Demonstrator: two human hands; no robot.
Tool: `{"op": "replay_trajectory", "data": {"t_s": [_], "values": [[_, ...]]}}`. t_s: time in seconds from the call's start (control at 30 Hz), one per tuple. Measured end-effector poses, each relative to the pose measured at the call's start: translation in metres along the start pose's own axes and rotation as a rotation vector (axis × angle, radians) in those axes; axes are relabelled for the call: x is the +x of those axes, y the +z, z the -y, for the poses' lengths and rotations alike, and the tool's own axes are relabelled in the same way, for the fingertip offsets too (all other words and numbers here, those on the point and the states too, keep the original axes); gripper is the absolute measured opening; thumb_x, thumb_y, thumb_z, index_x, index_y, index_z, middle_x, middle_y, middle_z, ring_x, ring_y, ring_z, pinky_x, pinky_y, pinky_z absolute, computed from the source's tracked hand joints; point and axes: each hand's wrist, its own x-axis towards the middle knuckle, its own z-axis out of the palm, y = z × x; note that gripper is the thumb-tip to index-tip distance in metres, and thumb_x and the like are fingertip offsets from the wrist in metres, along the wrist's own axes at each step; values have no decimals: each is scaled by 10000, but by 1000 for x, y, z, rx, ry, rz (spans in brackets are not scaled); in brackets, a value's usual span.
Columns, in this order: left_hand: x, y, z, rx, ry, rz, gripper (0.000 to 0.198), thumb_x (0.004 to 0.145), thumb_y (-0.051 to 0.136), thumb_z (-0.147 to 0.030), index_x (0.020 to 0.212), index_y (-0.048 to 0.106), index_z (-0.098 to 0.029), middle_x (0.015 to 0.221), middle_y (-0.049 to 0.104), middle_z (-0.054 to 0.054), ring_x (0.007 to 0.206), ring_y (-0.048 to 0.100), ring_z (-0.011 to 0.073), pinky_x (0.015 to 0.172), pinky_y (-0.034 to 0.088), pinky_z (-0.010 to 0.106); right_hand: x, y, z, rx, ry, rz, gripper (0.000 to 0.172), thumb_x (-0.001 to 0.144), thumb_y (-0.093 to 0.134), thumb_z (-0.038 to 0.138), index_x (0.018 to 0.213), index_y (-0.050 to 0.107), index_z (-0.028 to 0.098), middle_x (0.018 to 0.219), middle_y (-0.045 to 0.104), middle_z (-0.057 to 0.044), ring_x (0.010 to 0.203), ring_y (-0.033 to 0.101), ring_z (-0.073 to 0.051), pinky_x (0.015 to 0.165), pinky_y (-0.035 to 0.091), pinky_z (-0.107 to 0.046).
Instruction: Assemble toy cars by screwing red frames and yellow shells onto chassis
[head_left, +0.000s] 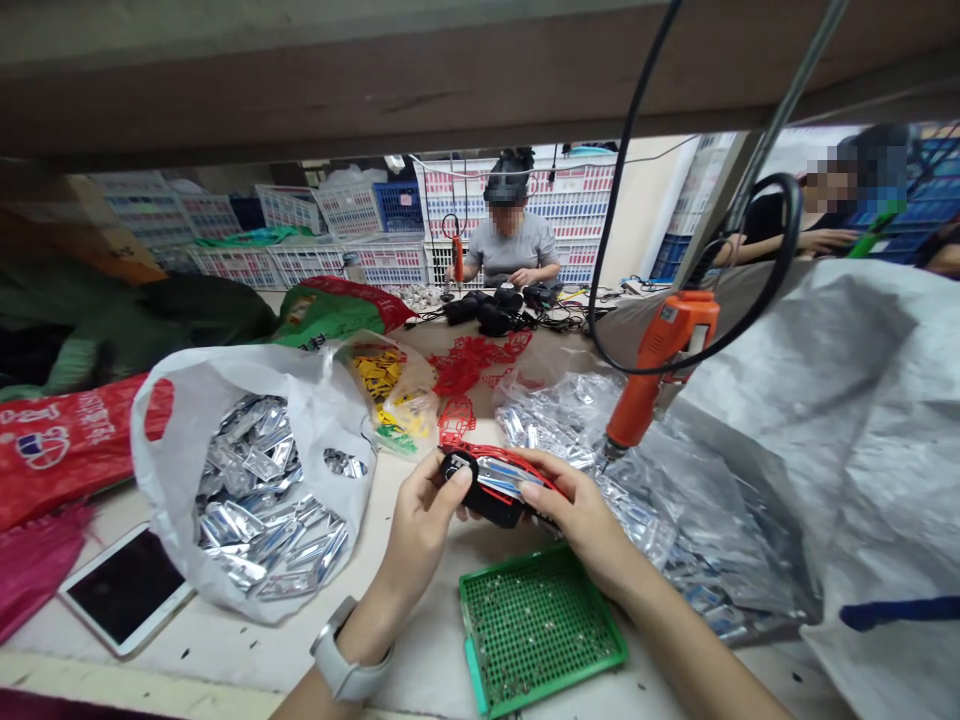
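Over the table I hold a toy car [495,505] with both hands. It shows a black body, a round black wheel, red frame parts and a shiny silver strip [501,474] along its side. My left hand [427,510] grips one end, its thumb on the wheel. At the other end my right hand [581,510] is closed round the car, thumb against the silver strip. Fingers under the car are partly hidden. Just below my hands lies a green mesh tray [540,625] with small metal bits in it. Red frame pieces [480,362] lie behind the car.
An orange electric screwdriver [660,360] hangs at right on a cable. A white bag [247,470] of silver pieces and a tablet [124,590] are at left. A clear bag [645,520] of silver pieces lies right. A co-worker [514,245] sits opposite. A shelf [300,90] crosses overhead.
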Motion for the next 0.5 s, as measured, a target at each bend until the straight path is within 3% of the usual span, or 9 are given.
{"op": "replay_trajectory", "data": {"t_s": [0.1,0.17,0.23,0.3,0.37,0.5], "values": [[1,-7,-1,124,153,-126,367,846,730,-515,736,552,-213,671,501,-45,600,485,114,576,440,224,-1,0,1,40,-1,9,500,780,788,537,1169,735,228,1145,795,-75,969,761,-248,785,630,-352],[1,-10,3,159,261,-174,295,822,767,-456,904,599,-228,865,575,-11,802,575,149,733,495,242,-1,0,2,30,-32,1,488,793,778,544,1167,739,233,1150,794,-73,1009,756,-259,858,625,-386],[1,-12,8,135,298,-97,508,750,838,-420,1156,575,-264,1174,594,43,1109,591,214,930,509,303,-1,-1,3,25,-70,-21,482,804,768,550,1168,737,236,1163,790,-75,1053,748,-271,932,610,-421],[-1,-10,13,82,250,29,771,692,889,-384,1335,472,-302,1425,500,90,1311,524,272,1048,488,371,0,-3,3,28,-101,-35,497,804,763,569,1171,731,236,1173,789,-80,1076,745,-281,965,600,-443],[-3,-7,15,24,156,100,911,687,905,-355,1424,370,-328,1521,430,121,1348,523,298,1067,493,401,0,-4,3,9,-124,-29,515,805,759,586,1183,724,238,1187,785,-85,1080,747,-286,978,598,-454],[-6,1,14,-62,51,94,1022,724,893,-360,1507,236,-337,1405,548,138,1233,631,297,1035,525,418,-2,-3,2,-103,-174,10,473,852,739,553,1211,701,248,1222,767,-77,1113,737,-270,1007,589,-440]]}}
